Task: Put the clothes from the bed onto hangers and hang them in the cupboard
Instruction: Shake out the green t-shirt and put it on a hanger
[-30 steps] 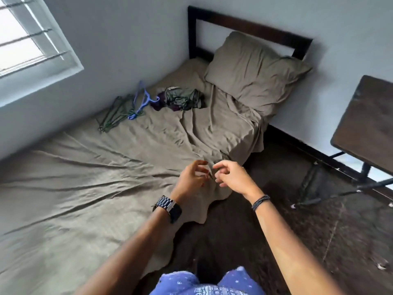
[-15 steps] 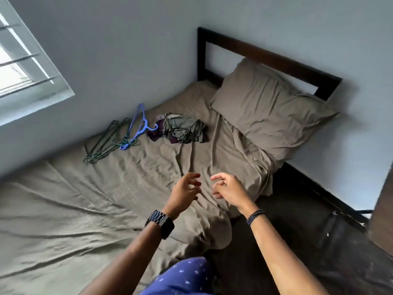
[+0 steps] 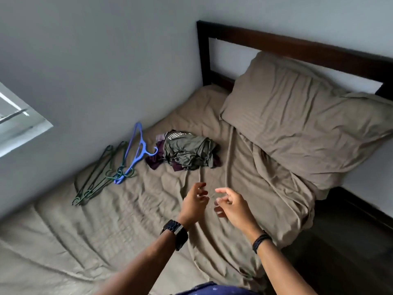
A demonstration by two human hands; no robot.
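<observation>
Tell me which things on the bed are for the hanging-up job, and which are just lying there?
For the job:
pile of clothes
blue hanger
green hangers
left hand and right hand, both holding nothing

Just there:
pillow
bedsheet
headboard

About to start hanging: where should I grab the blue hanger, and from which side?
Take the blue hanger by its upper arm leaning on the wall, from the clothes side. Its hook end lies tangled with the green hangers, so lift it up and away from them.
</observation>
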